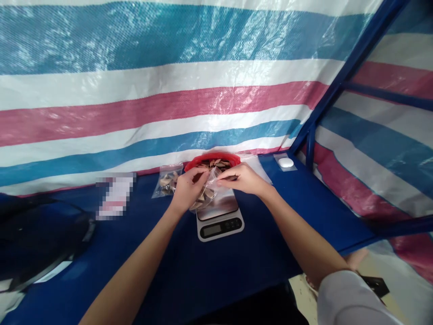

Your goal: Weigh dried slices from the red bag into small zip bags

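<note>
Between my two hands hangs a clear plastic zip bag (207,195) with brown and pale dried slices in its lower part. My left hand (190,186) pinches the bag's upper left edge. On the other side, my right hand (244,179) pinches the top right edge. Under and behind the bag is a white kitchen scale (220,225) with a metal plate, partly covered by the bag. A red basket (233,156) of similar dried slices stands just beyond my hands. Left of my left hand lies another filled zip bag (166,180).
Flat clear bags (259,168) lie right of the basket. Farther right, a white oval object (286,163) rests on a small clear packet. A black bag (40,239) sits at the left of the blue table (243,271). Striped sheeting and a blue frame (309,144) enclose the table.
</note>
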Tool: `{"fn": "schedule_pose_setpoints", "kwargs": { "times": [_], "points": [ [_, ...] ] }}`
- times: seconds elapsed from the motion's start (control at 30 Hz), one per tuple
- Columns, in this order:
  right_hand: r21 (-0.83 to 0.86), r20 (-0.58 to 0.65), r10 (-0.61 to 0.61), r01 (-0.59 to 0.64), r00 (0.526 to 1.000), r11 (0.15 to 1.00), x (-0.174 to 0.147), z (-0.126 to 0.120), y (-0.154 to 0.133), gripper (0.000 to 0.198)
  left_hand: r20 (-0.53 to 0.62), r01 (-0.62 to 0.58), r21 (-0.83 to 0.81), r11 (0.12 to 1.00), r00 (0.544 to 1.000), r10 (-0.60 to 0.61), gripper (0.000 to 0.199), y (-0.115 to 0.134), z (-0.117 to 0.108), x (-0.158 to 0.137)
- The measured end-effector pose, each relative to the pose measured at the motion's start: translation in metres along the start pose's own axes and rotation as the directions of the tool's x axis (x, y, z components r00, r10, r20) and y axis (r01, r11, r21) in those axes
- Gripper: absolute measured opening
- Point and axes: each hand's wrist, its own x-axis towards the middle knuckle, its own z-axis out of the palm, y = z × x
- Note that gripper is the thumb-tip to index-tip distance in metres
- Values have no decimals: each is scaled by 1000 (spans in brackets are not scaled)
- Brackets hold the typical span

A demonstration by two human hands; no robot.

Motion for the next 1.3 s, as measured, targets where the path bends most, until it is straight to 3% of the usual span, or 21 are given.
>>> {"fn": "schedule_pose_setpoints", "kwargs": {
  "times": [0.17, 0.27, 0.47, 0.67, 0.87, 1.0, 1.1, 1.17, 1.3],
  "points": [
    [177, -23, 135, -129, 991, 976, -16, 7, 15, 29, -77, -109, 158, 981, 990, 122, 29, -5, -3, -18],
    [241, -73, 246, -222, 967, 945, -27, 7, 22, 28, -5, -192, 235, 953, 980, 198, 33, -10, -8, -38],
    [335, -93, 370, -321, 925, 886, -45, 3, 34, 33, 97, -209, 303, 930, 977, 188, 44, -26, -11, -71],
    [371, -94, 428, -367, 899, 853, -54, -1, 46, 40, 122, -243, 338, 909, 969, 214, 47, -36, -9, -71],
    [373, -18, 450, -411, 893, 832, -57, -5, 50, 40, 162, -269, 346, 899, 961, 224, 46, -42, -10, -61],
    [227, -70, 413, -388, 908, 893, -61, -18, 47, 43, 141, -240, 346, 907, 969, 202, 45, -40, -15, -62],
    [-39, -187, 337, -350, 923, 936, -68, -31, 43, 37, 76, -210, 367, 906, 978, 195, 43, -42, -22, -70],
    [-275, -187, 286, -329, 940, 903, -74, -34, 42, 32, 50, -194, 396, 897, 981, 190, 40, -47, -27, -76],
    [-630, -102, 221, -235, 970, 740, -90, -22, 46, 34, 97, -190, 483, 855, 982, 163, 40, -63, -35, -87]
  ]
}}
